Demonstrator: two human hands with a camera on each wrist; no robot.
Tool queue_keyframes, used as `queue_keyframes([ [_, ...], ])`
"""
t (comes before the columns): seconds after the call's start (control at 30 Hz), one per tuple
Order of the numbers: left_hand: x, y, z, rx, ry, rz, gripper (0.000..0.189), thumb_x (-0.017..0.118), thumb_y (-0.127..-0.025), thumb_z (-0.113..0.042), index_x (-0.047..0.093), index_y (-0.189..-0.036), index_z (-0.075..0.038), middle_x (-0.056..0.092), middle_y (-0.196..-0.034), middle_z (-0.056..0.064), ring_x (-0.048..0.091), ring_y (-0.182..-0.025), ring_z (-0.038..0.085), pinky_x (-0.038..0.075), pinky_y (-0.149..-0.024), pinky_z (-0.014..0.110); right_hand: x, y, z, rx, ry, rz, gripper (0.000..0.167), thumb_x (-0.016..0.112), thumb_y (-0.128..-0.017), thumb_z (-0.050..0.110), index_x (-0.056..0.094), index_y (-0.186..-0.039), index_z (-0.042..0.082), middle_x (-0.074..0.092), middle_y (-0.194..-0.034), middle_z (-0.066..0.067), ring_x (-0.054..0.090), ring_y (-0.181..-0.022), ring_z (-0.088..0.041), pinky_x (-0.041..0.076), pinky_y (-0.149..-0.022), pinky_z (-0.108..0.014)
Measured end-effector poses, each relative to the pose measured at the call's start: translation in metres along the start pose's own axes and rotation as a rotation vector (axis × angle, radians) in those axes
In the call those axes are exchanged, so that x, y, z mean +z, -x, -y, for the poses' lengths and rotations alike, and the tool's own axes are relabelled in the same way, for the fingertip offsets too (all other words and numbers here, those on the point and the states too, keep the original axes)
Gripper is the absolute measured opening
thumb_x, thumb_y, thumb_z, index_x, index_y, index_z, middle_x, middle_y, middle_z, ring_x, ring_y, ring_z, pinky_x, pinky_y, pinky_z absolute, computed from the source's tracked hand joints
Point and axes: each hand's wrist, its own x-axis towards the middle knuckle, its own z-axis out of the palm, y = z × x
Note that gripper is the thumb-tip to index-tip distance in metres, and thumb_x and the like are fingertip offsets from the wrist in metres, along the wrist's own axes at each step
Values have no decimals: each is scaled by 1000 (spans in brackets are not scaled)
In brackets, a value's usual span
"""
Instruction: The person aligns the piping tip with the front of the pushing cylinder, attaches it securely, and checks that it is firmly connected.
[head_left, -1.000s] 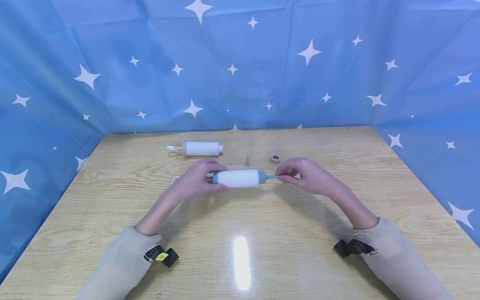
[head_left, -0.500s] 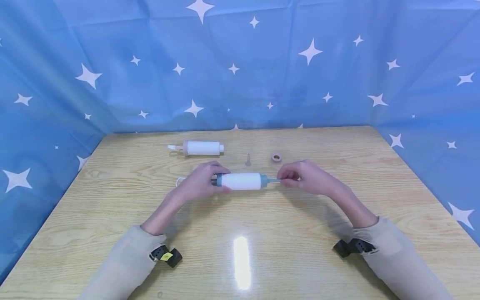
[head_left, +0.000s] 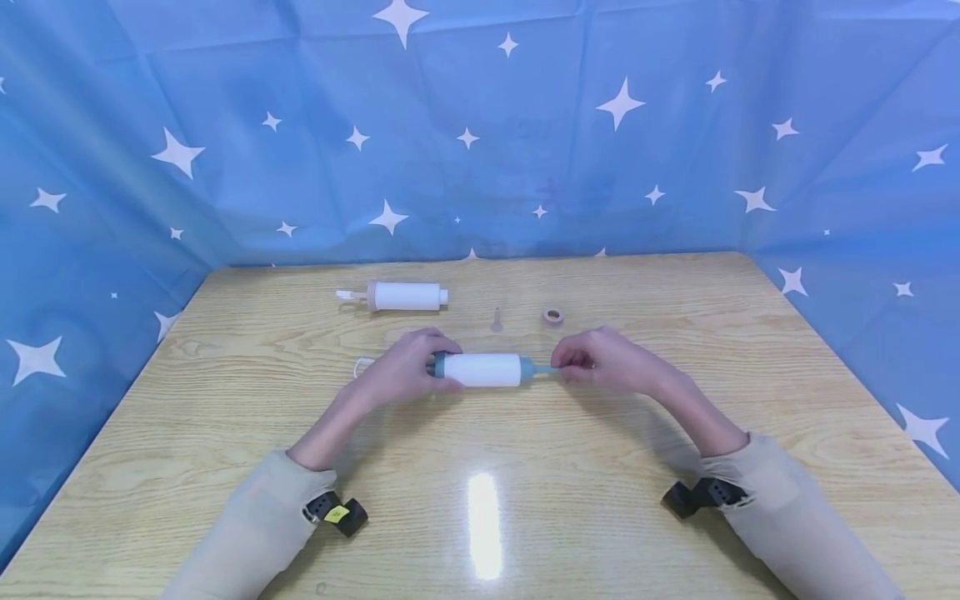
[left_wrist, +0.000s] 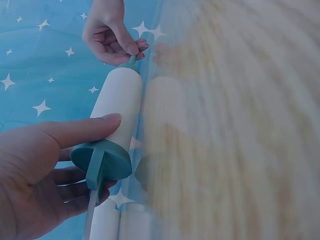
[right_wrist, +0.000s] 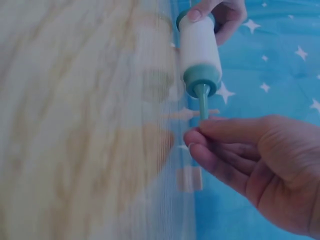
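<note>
A pastry syringe [head_left: 483, 370] with a white barrel and teal end caps lies level between my hands, close over the table. My left hand [head_left: 408, 367] grips its rear end, thumb on the barrel and fingers round the teal rear cap [left_wrist: 111, 159]. Behind that cap, a plunger rod [left_wrist: 91, 212] sticks out. At the front, the slim teal nozzle [right_wrist: 203, 102] points right. Its tip is pinched between thumb and fingers of my right hand [head_left: 603, 362], which hide the very end.
Farther back on the wooden table [head_left: 637, 300] lies a second syringe [head_left: 407, 296] with a white barrel and pinkish collar. A small pinkish nozzle [head_left: 497, 320] and a pinkish ring [head_left: 552, 316] sit to its right. Blue star-patterned cloth [head_left: 480, 125] hangs behind.
Both hands have come slightly nearer to me with the teal-capped syringe, the left also a little rightward. The grip at each end stays the same.
</note>
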Motion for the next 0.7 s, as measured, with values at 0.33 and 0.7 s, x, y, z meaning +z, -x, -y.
queue_keyframes([
  [0.33, -1, 2, -1, -32, -2, 53, 45, 83, -84, -21, 69, -122, -2, 68, -116, 11, 62, -105, 26, 51, -89, 41, 1, -1, -1, 37, -16, 22, 8, 69, -93, -1, 72, -99, 3, 73, -85, -1, 69, -77, -14, 57, -69, -28],
  [0.7, -6, 4, -2, -63, 3, 69, 62, 80, -87, -37, 61, -135, -2, 63, -126, 14, 59, -112, 27, 49, -95, 43, -2, 1, -2, 41, -22, 40, 13, 69, -92, -1, 71, -105, 2, 73, -89, -2, 69, -81, -14, 57, -72, -28],
])
